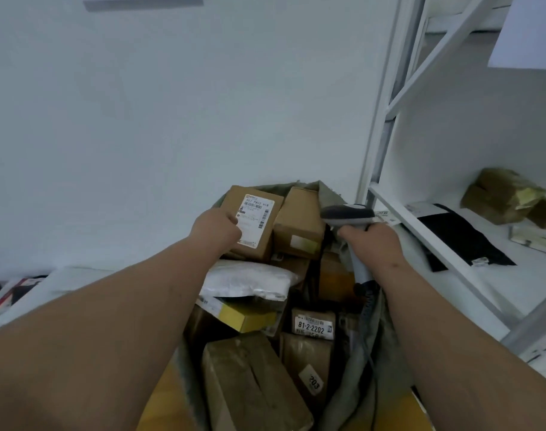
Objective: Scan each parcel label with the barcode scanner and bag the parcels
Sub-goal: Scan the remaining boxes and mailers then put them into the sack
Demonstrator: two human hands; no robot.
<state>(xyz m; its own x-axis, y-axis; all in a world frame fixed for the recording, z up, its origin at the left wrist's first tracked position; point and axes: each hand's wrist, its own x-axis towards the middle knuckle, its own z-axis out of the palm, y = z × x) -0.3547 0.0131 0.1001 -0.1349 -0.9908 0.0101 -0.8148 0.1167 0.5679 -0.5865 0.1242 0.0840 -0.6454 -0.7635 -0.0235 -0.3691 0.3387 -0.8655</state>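
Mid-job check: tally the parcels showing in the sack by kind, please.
Brown cardboard boxes: at least 5, with more partly hidden
White poly mailer: 1
Yellow box: 1
Total: at least 7 parcels

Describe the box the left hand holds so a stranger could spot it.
Start at the grey sack crammed with parcels. At its far edge, the left hand grips a brown cardboard box. Unlike its neighbours, its large white barcode label faces up.
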